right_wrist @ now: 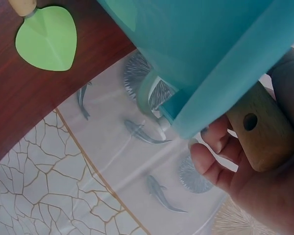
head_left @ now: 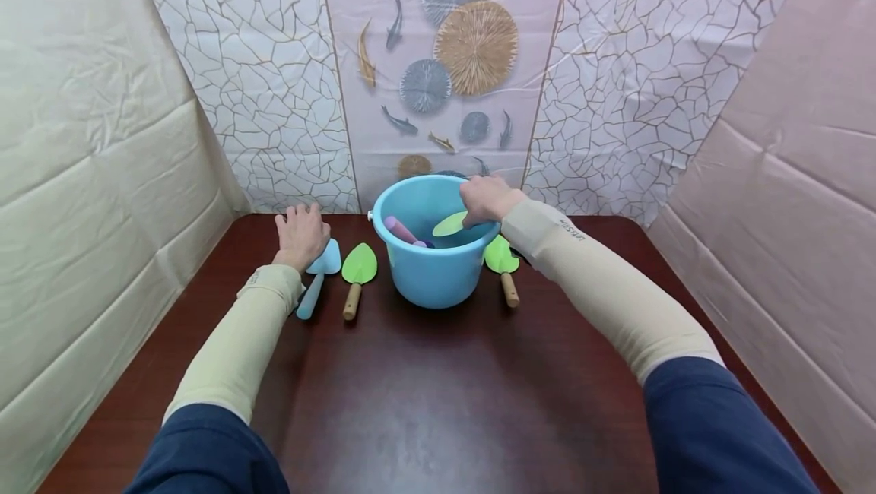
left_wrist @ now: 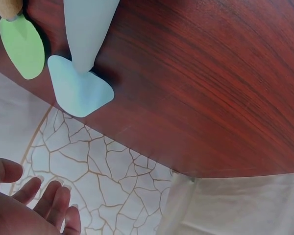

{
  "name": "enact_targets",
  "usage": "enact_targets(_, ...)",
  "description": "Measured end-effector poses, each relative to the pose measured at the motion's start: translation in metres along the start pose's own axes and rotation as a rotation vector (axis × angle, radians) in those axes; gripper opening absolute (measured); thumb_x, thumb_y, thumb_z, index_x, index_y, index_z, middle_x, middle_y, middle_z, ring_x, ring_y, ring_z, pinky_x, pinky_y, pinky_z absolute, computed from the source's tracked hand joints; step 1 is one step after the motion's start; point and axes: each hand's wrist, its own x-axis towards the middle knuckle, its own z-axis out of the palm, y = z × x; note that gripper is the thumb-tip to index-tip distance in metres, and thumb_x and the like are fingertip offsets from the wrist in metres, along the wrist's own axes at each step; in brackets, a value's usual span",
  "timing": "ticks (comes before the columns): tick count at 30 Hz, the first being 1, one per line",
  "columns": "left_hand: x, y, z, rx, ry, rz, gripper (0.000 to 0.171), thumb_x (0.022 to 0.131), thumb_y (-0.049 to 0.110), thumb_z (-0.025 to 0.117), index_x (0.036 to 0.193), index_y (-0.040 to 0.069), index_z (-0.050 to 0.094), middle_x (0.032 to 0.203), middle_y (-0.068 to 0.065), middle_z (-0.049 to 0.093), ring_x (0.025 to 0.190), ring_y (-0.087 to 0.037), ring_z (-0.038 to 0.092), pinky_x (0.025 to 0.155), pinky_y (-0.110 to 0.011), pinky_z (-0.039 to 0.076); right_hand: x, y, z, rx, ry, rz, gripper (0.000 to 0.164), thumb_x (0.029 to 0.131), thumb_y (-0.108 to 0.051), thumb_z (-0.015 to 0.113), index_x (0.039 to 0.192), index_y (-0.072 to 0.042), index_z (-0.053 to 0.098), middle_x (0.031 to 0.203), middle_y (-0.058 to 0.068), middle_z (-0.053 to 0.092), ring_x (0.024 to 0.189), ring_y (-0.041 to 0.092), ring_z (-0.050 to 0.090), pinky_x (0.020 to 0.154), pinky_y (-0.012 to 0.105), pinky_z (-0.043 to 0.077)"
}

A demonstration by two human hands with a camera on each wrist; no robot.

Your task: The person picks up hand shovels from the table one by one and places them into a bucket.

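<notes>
At the light blue bucket's (head_left: 438, 277) right rim, my right hand (head_left: 487, 199) holds a green trowel (head_left: 449, 224) by its wooden handle (right_wrist: 264, 142). The trowel's blade hangs inside the bucket opening. A purple-handled tool (head_left: 400, 229) leans in the same bucket, its lower end hidden by the wall. Over the far left of the table, my left hand (head_left: 301, 235) is empty, fingers spread and slightly bent. Nearest to it lies a blue trowel (head_left: 326, 258), blade toward the wall. Beside that is another green trowel (head_left: 360, 264) with a wooden handle.
A further green trowel (head_left: 502, 255) lies right of the bucket, partly behind it. The dark wooden table (head_left: 445, 395) stretches toward me. Patterned cloth (head_left: 274, 61) hangs along the back edge, and pale fabric walls (head_left: 89, 197) close off both sides.
</notes>
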Motion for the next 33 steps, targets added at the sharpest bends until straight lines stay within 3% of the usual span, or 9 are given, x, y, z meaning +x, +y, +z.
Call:
enact_targets(4,0.001,-0.001,0.0,-0.002,0.005,-0.003,0.035,0.099,0.02,0.038,0.123,-0.003,0.049,0.121,-0.029,0.052,0.117,-0.048,0.043,0.098,-0.063,0.03,0.002,-0.001,0.002,-0.002,0.012,-0.003,0.028,0.08,-0.028,0.07,0.072,-0.013,0.049,0.081,0.005,0.054,0.084,0.022,0.052,0.09,0.045,0.043)
enact_targets(8,0.0,-0.002,0.001,-0.022,0.003,-0.004,0.036,0.098,0.019,0.038,0.125,-0.002,0.048,0.124,-0.029,0.051,0.118,-0.048,0.042,0.098,-0.064,0.029,0.003,-0.001,0.005,0.005,0.021,-0.008,0.028,0.08,-0.028,0.072,0.072,-0.013,0.05,0.082,0.005,0.058,0.089,0.024,0.055,0.107,0.052,0.031)
enact_targets(12,-0.002,-0.003,0.003,-0.032,0.003,-0.005,0.036,0.098,0.019,0.039,0.127,-0.001,0.048,0.126,-0.029,0.05,0.119,-0.048,0.041,0.099,-0.065,0.028,0.006,-0.001,0.01,0.005,0.015,-0.017,0.025,0.079,-0.028,0.073,0.073,-0.013,0.053,0.083,0.006,0.061,0.091,0.025,0.058,0.114,0.057,0.019)
enact_targets(24,-0.001,-0.002,0.004,-0.02,0.003,-0.008,0.037,0.098,0.019,0.039,0.127,-0.003,0.047,0.123,-0.03,0.051,0.119,-0.05,0.042,0.099,-0.064,0.029,0.013,-0.005,0.014,-0.044,-0.014,-0.041,0.023,0.078,-0.025,0.071,0.071,-0.014,0.052,0.069,0.0,0.058,0.081,0.02,0.059,0.118,0.055,0.013)
enact_targets(33,0.0,-0.003,0.002,-0.009,-0.005,-0.003,0.037,0.098,0.02,0.041,0.127,-0.002,0.048,0.123,-0.03,0.051,0.119,-0.05,0.042,0.099,-0.065,0.029,0.013,-0.009,0.016,-0.062,-0.012,-0.044,0.023,0.079,-0.026,0.072,0.072,-0.015,0.054,0.07,0.0,0.06,0.077,0.02,0.055,0.111,0.052,0.021)
